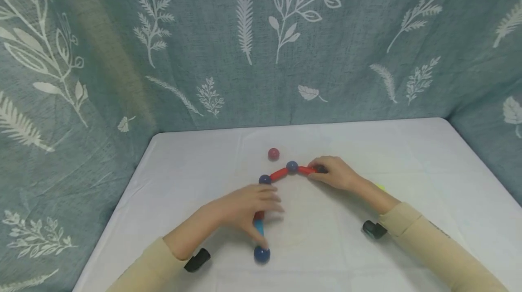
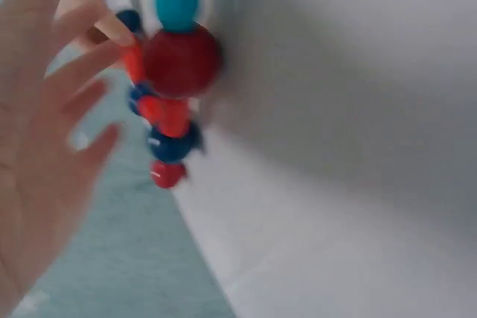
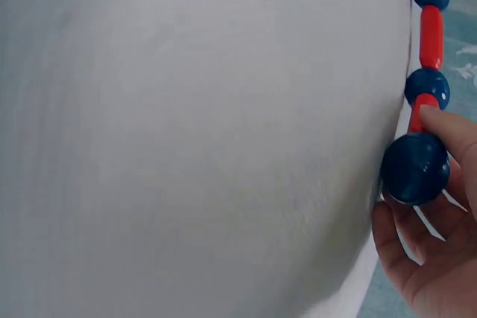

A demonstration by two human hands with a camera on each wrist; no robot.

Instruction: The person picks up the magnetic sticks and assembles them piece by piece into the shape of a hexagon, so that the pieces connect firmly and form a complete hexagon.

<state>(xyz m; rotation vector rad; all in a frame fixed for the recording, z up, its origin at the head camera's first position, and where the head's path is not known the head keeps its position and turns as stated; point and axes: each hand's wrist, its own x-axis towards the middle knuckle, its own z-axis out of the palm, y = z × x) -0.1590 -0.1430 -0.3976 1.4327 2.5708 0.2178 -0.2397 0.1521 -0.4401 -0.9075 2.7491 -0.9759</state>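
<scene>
Your chain (image 1: 279,174) looks linked so far, loose red ball (image 1: 273,154) unattached; left hand (image 1: 249,206) fingers spread, right hand (image 1: 335,173) holding blue end ball (image 3: 415,169)

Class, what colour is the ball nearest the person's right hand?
Dark blue; the ball shows best in the right wrist view.

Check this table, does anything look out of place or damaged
One oddity: a red ball lies loose beyond the chain of balls and rods, touching none of it, while the chain's balls join rods. I see no damage.
</scene>
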